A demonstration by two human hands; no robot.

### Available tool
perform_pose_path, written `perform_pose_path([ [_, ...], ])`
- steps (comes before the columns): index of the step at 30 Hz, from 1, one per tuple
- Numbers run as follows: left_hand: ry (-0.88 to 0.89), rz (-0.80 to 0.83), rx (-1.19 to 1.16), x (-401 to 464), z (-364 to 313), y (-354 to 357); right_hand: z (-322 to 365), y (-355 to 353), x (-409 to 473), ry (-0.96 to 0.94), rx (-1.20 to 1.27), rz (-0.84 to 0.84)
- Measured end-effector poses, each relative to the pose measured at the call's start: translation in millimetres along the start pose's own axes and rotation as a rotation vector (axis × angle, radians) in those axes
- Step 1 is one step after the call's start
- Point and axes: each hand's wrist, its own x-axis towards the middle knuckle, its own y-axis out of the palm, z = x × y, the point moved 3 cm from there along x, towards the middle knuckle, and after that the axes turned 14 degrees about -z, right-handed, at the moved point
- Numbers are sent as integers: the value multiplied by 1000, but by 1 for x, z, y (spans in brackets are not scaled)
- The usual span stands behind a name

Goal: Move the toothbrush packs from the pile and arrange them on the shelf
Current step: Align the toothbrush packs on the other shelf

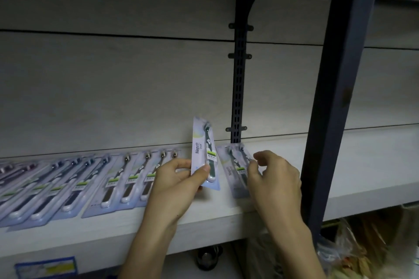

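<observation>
My left hand (179, 176) grips one toothbrush pack (204, 147) by its lower end and holds it upright above the white shelf (226, 208). It carries a dark green brush and a pale card. To its right a small pile of packs (235, 165) lies flat on the shelf by the back wall. My right hand (274, 179) hovers over that pile with its fingers curled; the fingertips sit at the pile's right edge, and I cannot tell whether they pinch a pack. A row of several packs (90, 181) lies side by side along the shelf to the left.
A dark metal upright (335, 97) stands at the shelf's front right, close to my right wrist. A slotted black rail (238, 86) runs up the back wall. Crinkled plastic bags (362, 247) fill the space below the shelf. A blue price label (45, 267) sits on the shelf edge.
</observation>
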Motion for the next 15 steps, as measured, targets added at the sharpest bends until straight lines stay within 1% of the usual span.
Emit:
perform_pose_path([
  [3, -14, -23, 33, 0, 3, 2, -1, 1, 0, -31, 75, -60],
  [6, -30, -13, 60, 0, 4, 7, 0, 3, -3, -60, 120, -85],
  [9, -43, -6, 93, 2, 4, 15, -1, 8, -3, -85, 130, -82],
  [12, -51, 27, 129, 0, 6, 23, -6, 10, -3, -72, 146, -60],
  [15, -48, 26, 211, 3, 12, 28, -11, 10, -3, -67, 173, -57],
])
